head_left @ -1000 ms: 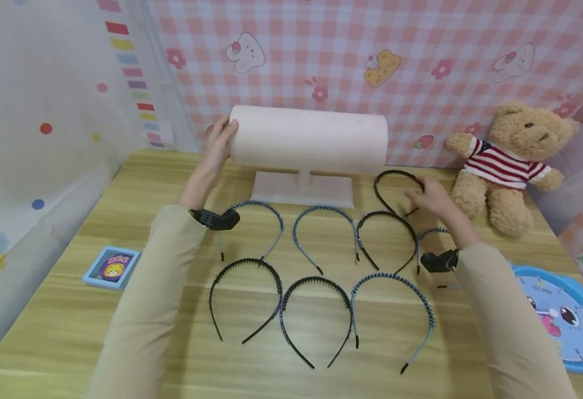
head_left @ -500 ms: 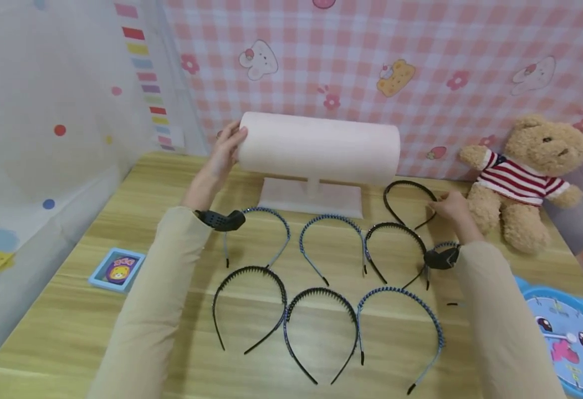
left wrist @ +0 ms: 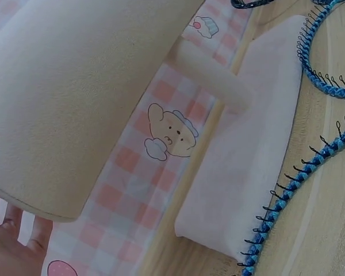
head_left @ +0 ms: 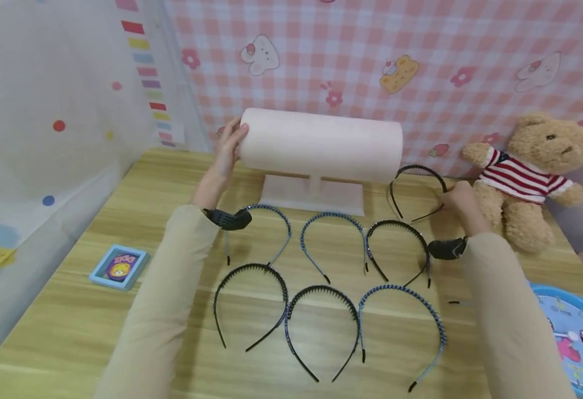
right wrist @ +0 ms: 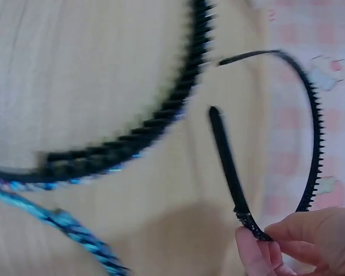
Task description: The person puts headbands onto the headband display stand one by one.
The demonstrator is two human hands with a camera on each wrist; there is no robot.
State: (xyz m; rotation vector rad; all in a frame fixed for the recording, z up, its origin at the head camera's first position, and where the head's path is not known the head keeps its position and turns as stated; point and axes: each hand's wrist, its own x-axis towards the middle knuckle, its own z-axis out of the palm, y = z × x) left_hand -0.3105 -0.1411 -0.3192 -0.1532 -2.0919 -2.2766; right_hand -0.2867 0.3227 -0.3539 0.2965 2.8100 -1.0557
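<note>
A pale padded roll [head_left: 321, 144] on a T-shaped stand, its base [head_left: 311, 195] on the table, stands at the back. My left hand [head_left: 228, 145] rests on the roll's left end, its fingers against the end face and edge; the left wrist view shows the fingertips [left wrist: 39, 233] behind the rim. My right hand [head_left: 463, 202] pinches a black toothed headband [head_left: 418, 167] by one side, right of the roll. In the right wrist view thumb and fingers grip that headband [right wrist: 317, 115] near one arm, its two tips pointing away from the hand.
Several blue and black headbands [head_left: 331, 215] lie in two rows on the wooden table [head_left: 62, 332]. A teddy bear [head_left: 516, 183] sits at the back right, near my right hand. A blue clock [head_left: 578, 338] lies at the right, a small blue framed box [head_left: 119, 267] at the left.
My right hand has taken hold of the black headband and raised it slightly, shifting it right. The left hand stays on the roll's end. The head view has shifted a little.
</note>
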